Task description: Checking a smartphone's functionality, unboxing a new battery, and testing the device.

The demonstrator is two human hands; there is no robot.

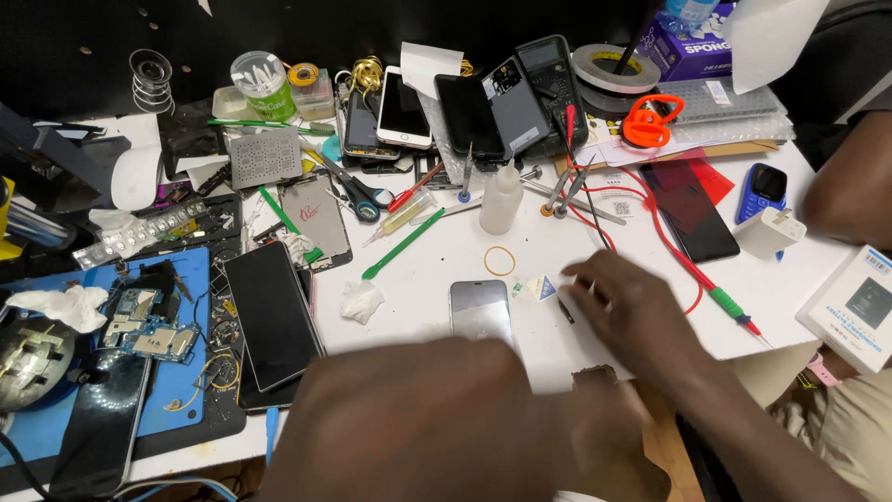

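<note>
My right hand (pixel 632 311) rests on the white bench top (pixel 437 279), its bent fingers beside a small white and blue packet (pixel 542 286). A thin dark stick (pixel 565 310) pokes out from under that hand; whether the hand grips it is unclear. My left hand and forearm (pixel 418 428) fill the near foreground as a dark motion blur, and the fingers cannot be made out. Just beyond that arm lies a small grey-screened phone (pixel 480 311). A yellow rubber band (pixel 499 260) sits behind the phone.
A white squeeze bottle (pixel 502 197), green pry stick (pixel 404 244), scissors (pixel 358 195) and several phones crowd the back. On the left, a blue mat (pixel 186 390) holds circuit boards (pixel 149 325), beside a black phone (pixel 271 311). Red probe leads (pixel 692 265) run right. Another person's arm (pixel 846 186) is at the right edge.
</note>
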